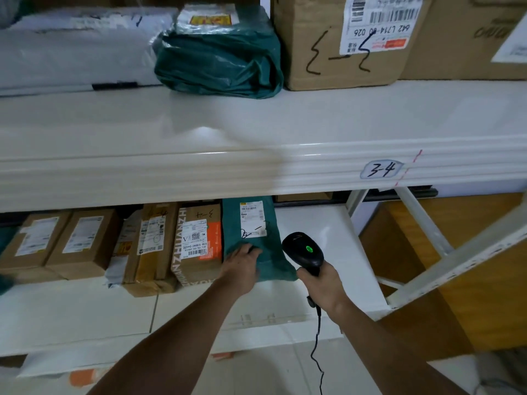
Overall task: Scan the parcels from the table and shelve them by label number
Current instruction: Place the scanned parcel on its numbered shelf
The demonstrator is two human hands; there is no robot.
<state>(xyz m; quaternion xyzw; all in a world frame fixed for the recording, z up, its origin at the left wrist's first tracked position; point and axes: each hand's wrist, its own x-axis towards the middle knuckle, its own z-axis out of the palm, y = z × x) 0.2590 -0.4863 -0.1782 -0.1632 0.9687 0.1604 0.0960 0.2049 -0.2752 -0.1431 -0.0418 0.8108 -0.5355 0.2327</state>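
The green parcel (256,240) lies flat on the lower shelf (313,223), just beside a row of cardboard boxes (196,240). The left hand (242,266) rests on its near end, fingers (252,249) laid fairly straight over the bag. The right hand (322,283) grips a black scanner (303,249), its green light lit. The shelf edge above carries a tag (382,169) reading 3-4.
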